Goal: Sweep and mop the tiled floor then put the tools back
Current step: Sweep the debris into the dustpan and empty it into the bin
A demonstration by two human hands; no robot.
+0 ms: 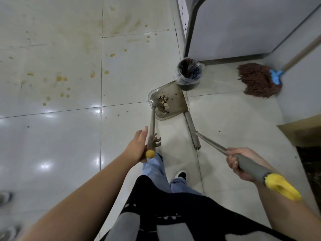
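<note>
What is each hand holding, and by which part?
The left hand holds the dustpan by the top of its long handle. The right hand holds the broom by its grey grip.

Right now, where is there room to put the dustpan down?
Bare tiles lie between the dustpan and the mop, and left of the dustpan, though stained. It is crowded where the bin meets the dustpan.

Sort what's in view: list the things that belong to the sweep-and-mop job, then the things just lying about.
Job:
dustpan holding swept debris, handle gripped by left hand
broom, handle gripped by right hand
mop leaning by the wall
lined bin
stained tiled floor

Lying about:
grey cabinet
someone's shoes at the left edge
</note>
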